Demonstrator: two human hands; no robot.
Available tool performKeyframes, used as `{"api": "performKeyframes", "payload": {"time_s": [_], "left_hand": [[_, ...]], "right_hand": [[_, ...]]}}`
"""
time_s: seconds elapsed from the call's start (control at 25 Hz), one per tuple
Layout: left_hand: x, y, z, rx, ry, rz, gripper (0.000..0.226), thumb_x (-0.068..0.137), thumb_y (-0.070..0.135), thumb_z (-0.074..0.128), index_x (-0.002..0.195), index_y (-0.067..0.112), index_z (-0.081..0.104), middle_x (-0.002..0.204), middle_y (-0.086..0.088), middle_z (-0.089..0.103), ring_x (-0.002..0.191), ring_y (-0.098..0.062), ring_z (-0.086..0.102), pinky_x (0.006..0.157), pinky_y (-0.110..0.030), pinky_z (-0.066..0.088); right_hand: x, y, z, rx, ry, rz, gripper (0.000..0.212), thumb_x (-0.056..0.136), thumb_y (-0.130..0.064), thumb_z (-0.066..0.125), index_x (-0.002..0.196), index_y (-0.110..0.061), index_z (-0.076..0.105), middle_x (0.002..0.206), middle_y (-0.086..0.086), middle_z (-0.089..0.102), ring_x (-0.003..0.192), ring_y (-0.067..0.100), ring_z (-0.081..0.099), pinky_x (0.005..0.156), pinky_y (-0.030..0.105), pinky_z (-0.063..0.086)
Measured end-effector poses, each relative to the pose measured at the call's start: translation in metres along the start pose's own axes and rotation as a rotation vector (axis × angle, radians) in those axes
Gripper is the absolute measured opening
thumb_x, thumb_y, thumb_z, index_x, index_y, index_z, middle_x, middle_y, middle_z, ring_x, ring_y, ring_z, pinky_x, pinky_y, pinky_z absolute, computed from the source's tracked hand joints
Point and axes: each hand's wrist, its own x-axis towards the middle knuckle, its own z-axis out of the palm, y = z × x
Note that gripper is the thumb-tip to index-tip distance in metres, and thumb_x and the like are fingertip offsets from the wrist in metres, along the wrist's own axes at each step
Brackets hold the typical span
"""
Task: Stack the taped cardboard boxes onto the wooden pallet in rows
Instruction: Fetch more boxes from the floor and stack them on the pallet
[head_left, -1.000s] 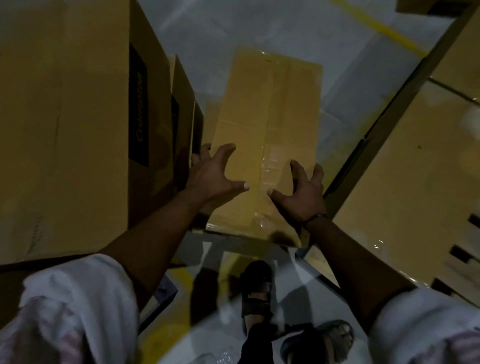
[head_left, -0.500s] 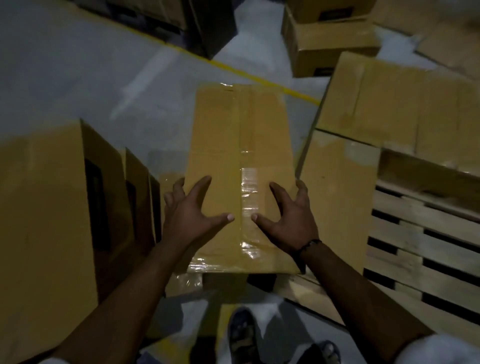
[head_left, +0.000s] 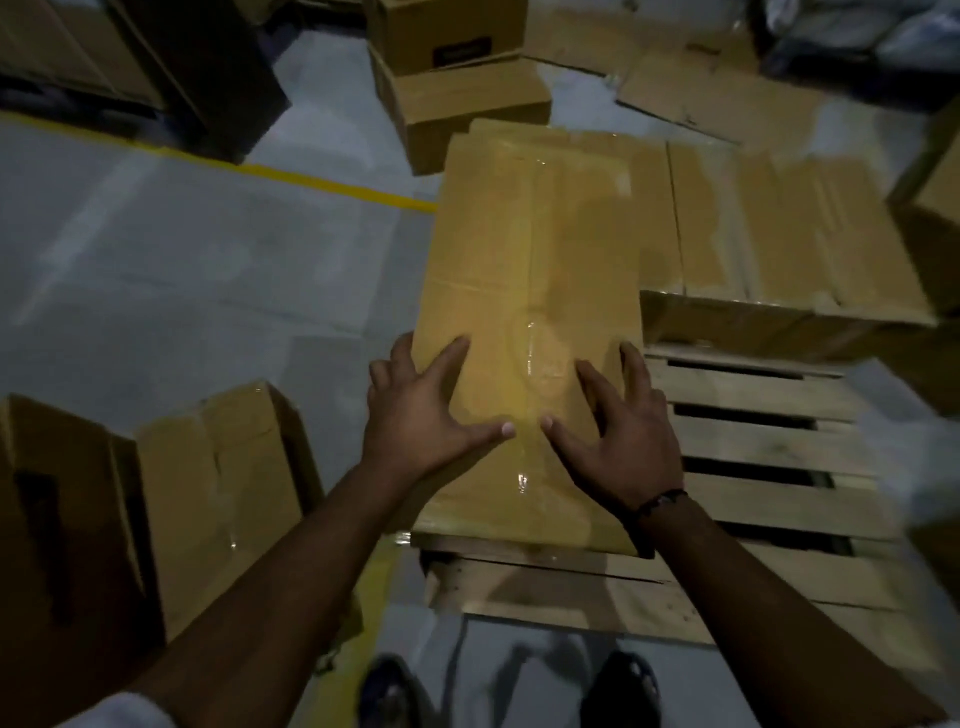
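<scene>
The taped box (head_left: 530, 249) rests on the pallet (head_left: 753, 447), along its 9 o'clock edge. The left grip (head_left: 426, 415) and right grip (head_left: 618, 441) are released, fingers splayed flat, pressing its near top. More boxes (head_left: 779, 234) sit at 1 o'clock.

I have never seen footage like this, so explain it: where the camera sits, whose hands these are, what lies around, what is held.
No machine here: a person works with bare hands, and the one camera is worn on the head, looking forward and down. The left hand and right hand press spread fingers on a long brown cardboard box sealed with clear tape, at the left edge of a slatted wooden pallet; whether it rests there fully I cannot tell. To its right, more brown taped cardboard boxes lie on the pallet. Other brown cardboard boxes stand on the grey floor at the left, which a yellow line crosses.
</scene>
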Motion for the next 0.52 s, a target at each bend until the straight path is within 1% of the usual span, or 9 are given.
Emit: {"api": "performKeyframes", "payload": {"time_s": [0.08,0.2,0.28,0.44,0.52], "left_hand": [[-0.001,0.041,0.045,0.006,-0.026,0.007,0.115,0.055,0.090,0.072,0.154,0.055,0.025,0.166,-0.007,0.011,0.144,-0.031,0.017,0.114,-0.052,0.032],[-0.014,0.101,0.115,0.019,-0.080,0.029,0.115,0.055,0.092,0.069,0.154,0.056,0.023,0.165,-0.009,0.013,0.141,-0.031,0.021,0.111,-0.049,0.036],[-0.023,0.130,0.152,0.008,-0.126,0.020,0.113,0.056,0.092,0.067,0.154,0.056,0.022,0.165,-0.006,0.010,0.142,-0.031,0.020,0.112,-0.049,0.035],[-0.031,0.165,0.210,0.017,-0.216,-0.031,0.111,0.062,0.091,0.065,0.155,0.058,0.014,0.167,-0.001,0.003,0.144,-0.026,0.011,0.113,-0.049,0.032],[-0.034,0.171,0.227,0.025,-0.244,-0.054,0.110,0.063,0.093,0.062,0.154,0.059,0.011,0.167,-0.001,0.002,0.144,-0.025,0.011,0.112,-0.049,0.032]], "right_hand": [[-0.006,0.058,-0.013,-0.022,0.001,0.039,0.082,0.079,-0.083,0.055,0.149,-0.044,0.038,0.167,-0.010,0.007,0.139,0.032,0.035,0.099,0.047,0.050],[-0.022,0.143,-0.037,-0.090,-0.029,0.094,0.082,0.078,-0.083,0.056,0.148,-0.042,0.041,0.166,-0.008,0.011,0.134,0.032,0.039,0.094,0.045,0.052],[-0.028,0.189,-0.046,-0.105,-0.063,0.102,0.083,0.078,-0.083,0.056,0.148,-0.042,0.042,0.166,-0.007,0.011,0.132,0.033,0.040,0.092,0.046,0.053],[-0.037,0.260,-0.043,-0.083,-0.154,0.128,0.085,0.077,-0.083,0.056,0.149,-0.041,0.042,0.167,-0.006,0.010,0.134,0.037,0.037,0.093,0.049,0.052],[-0.042,0.281,-0.032,-0.096,-0.184,0.119,0.085,0.077,-0.083,0.055,0.149,-0.039,0.043,0.167,-0.004,0.012,0.131,0.038,0.041,0.089,0.050,0.054]]}}
